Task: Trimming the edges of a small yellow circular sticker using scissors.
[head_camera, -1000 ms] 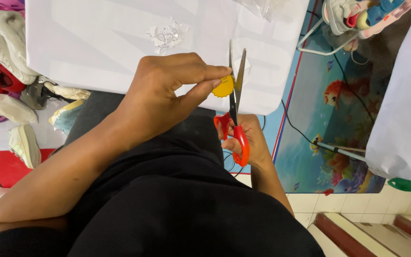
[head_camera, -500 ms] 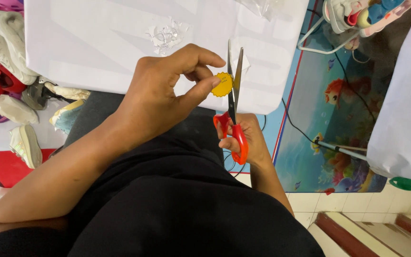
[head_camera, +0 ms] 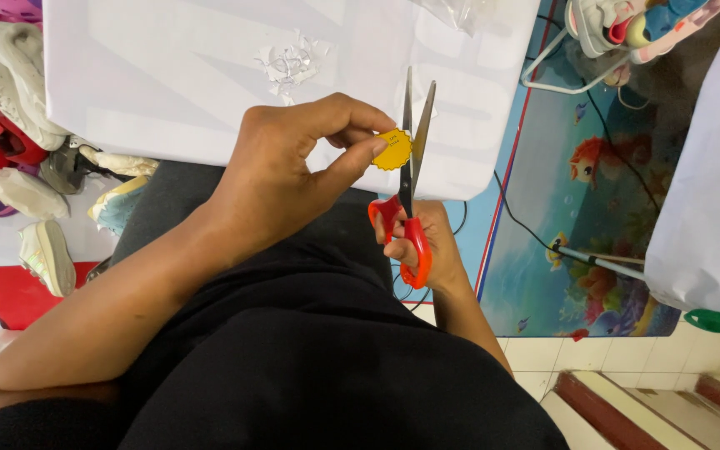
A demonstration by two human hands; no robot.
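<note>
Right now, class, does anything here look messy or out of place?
Yes: small paper scraps lie scattered on the white sheet, beyond the scissors. Shoes are heaped untidily at the sheet's left edge.

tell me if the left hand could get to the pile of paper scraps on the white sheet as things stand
Probably yes. The paper scraps lie just beyond the left hand on the white sheet with nothing between, but its fingers are pinching the yellow disc.
</note>
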